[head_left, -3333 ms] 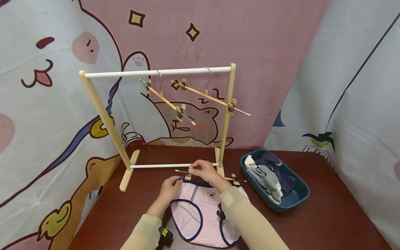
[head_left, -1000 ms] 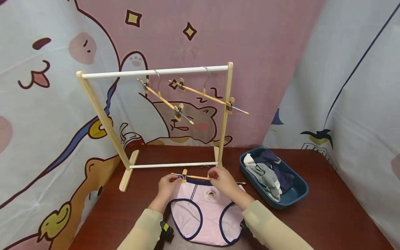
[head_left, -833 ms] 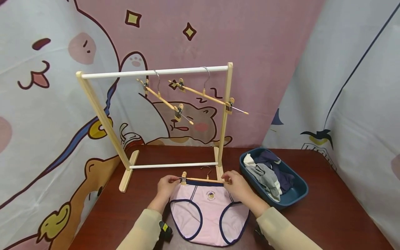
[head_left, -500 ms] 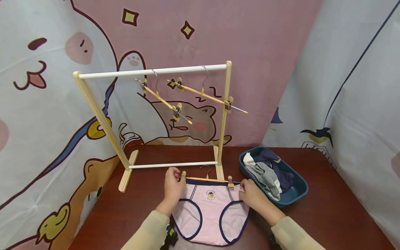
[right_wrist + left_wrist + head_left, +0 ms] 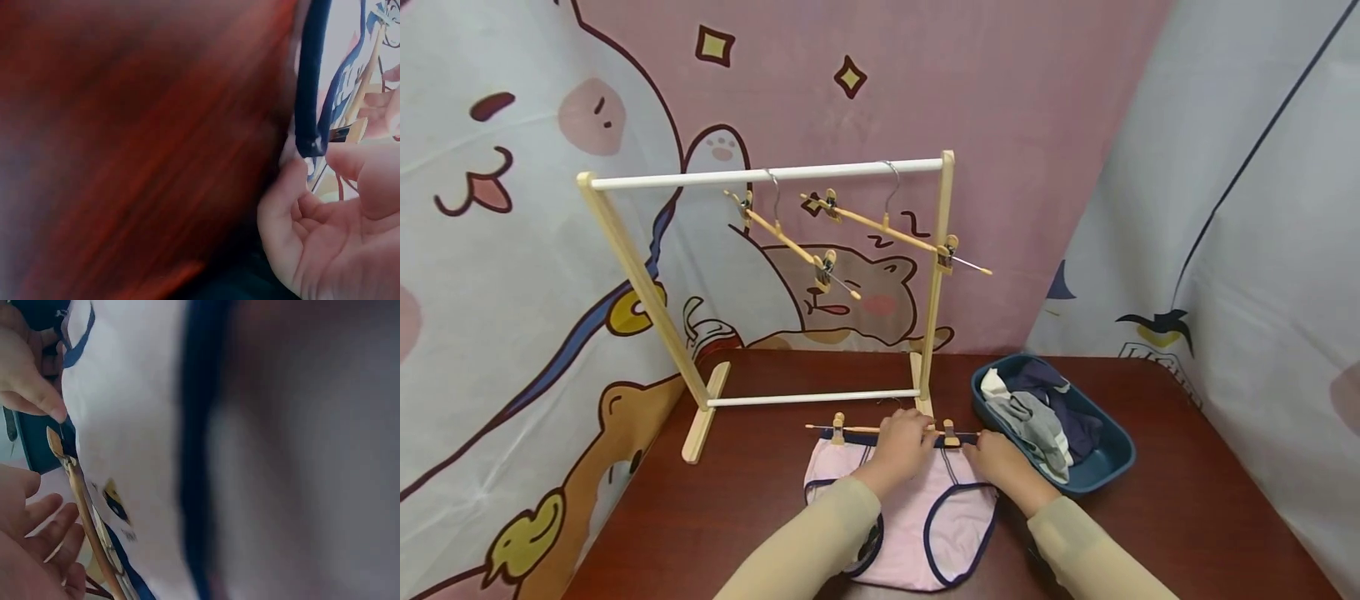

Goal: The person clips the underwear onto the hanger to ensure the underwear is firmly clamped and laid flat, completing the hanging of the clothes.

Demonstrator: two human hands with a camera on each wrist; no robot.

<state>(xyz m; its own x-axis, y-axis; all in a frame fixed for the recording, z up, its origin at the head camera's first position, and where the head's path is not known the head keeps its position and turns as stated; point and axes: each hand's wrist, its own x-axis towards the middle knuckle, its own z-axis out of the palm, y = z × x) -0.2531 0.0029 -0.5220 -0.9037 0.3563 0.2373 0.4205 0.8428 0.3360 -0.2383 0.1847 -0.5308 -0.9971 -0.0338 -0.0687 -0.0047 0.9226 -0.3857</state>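
Observation:
Pink underpants (image 5: 910, 542) with navy trim lie spread on the table, their waistband along a wooden clip hanger (image 5: 861, 430). The left clip (image 5: 838, 428) and the right clip (image 5: 950, 433) both sit over the waistband. My left hand (image 5: 901, 446) reaches across the middle of the hanger. In the left wrist view its fingers (image 5: 53, 531) are loosely bent beside the bar, with nothing between them. At the waistband's right end, my right hand (image 5: 1006, 468) pinches the corner of the underpants between thumb and finger, as the right wrist view shows.
A drying rack (image 5: 767, 177) with a white rail stands behind, carrying two clip hangers (image 5: 790, 242). To the right, a blue basin (image 5: 1112, 467) holds grey, white and navy clothes (image 5: 1033, 421), close beside my right hand. A printed cloth hangs behind the table.
My left hand has left the waistband's left end and moved right to the hanger's middle. Earlier, my right hand slid from the hanger's middle to the waistband's right end, where it stays.

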